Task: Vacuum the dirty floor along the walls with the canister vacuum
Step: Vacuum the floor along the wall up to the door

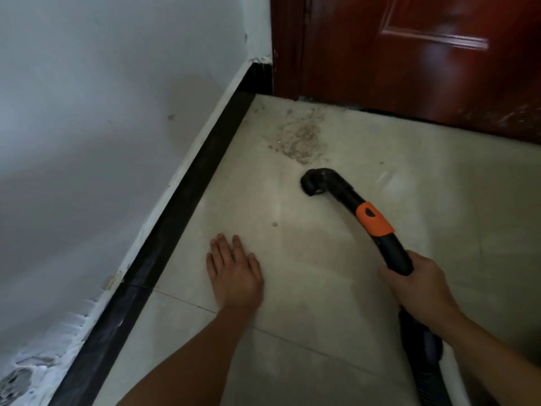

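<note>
Gripping the black vacuum wand (377,221), right hand (415,285) aims at debris (298,139) by the red door (409,54); left hand (234,273) flat, fingers released, on pale tile floor (292,332).

Place: looked like a home interior.
Floor: the floor (322,288) was pale glossy tile.
Wall: the wall (102,112) was white plaster, black skirting board (187,194) below.
Door: the door (424,60) was red-brown, panelled.
</note>
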Demonstrator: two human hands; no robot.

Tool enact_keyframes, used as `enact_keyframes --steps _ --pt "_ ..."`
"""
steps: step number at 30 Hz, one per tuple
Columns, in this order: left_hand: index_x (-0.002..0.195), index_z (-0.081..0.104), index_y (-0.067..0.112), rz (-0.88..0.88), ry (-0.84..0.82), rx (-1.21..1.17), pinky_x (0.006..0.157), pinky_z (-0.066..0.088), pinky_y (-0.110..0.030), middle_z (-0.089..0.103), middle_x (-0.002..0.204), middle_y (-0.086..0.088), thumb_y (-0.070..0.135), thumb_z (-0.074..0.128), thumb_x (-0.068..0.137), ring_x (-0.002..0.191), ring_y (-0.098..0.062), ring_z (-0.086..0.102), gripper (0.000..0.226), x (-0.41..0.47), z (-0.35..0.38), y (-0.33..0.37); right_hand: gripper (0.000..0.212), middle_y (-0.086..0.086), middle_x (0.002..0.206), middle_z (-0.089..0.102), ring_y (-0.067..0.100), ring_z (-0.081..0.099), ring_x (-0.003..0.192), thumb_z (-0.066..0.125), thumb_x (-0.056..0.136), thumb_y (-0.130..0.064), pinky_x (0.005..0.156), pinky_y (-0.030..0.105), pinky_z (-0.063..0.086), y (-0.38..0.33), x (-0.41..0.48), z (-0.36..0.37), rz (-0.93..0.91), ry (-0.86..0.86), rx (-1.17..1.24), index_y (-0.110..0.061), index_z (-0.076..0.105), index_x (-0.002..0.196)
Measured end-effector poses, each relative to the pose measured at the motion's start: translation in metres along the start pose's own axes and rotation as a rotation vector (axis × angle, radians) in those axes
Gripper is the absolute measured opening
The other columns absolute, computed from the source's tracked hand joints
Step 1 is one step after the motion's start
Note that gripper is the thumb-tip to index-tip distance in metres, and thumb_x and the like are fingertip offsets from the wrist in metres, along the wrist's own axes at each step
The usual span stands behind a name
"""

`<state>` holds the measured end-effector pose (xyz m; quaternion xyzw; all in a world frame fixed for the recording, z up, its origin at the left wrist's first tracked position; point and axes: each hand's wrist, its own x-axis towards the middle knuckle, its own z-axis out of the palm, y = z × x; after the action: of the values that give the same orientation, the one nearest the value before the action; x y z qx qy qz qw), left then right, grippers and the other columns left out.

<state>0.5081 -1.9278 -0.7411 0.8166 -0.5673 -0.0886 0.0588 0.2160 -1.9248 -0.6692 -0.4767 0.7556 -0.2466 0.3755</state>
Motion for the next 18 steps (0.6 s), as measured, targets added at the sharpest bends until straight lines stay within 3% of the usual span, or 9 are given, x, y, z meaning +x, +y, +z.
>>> enact_keyframes --steps 5,10,18 --pt "0.137 0.041 0.008 -0.074 -0.068 0.047 0.115 0.017 -0.052 0.027 0.151 -0.023 0.029 0.036 0.095 0.141 -0.039 0.02 0.047 0.021 -0.008 0.025 0.016 0.003 0.044 0.057 0.016 0.05 0.034 0.071 0.08 -0.007 0.039 0.03 0.045 0.026 0.01 -0.025 0.143 0.215 0.146 -0.009 0.058 0.07" --pt "0.151 0.024 0.011 -0.03 -0.012 -0.009 0.119 0.0 -0.053 0.012 0.158 -0.024 0.034 0.03 0.1 0.147 -0.037 0.005 0.056 0.029 0.004 0.033 0.013 0.007 0.05 0.06 0.017 0.053 0.037 0.072 0.08 -0.01 0.038 0.029 0.044 0.01 0.029 -0.016 0.061 0.135 0.093 -0.009 0.06 0.075" --pt "0.149 0.03 0.01 -0.033 0.013 0.002 0.118 0.006 -0.055 0.019 0.156 -0.025 0.035 0.032 0.097 0.146 -0.038 0.011 0.057 0.024 0.017 0.036 0.011 0.015 0.061 0.063 0.029 0.056 0.049 0.071 0.077 -0.013 0.054 0.044 0.054 -0.007 0.053 -0.002 0.014 0.066 0.044 -0.012 0.06 0.079"
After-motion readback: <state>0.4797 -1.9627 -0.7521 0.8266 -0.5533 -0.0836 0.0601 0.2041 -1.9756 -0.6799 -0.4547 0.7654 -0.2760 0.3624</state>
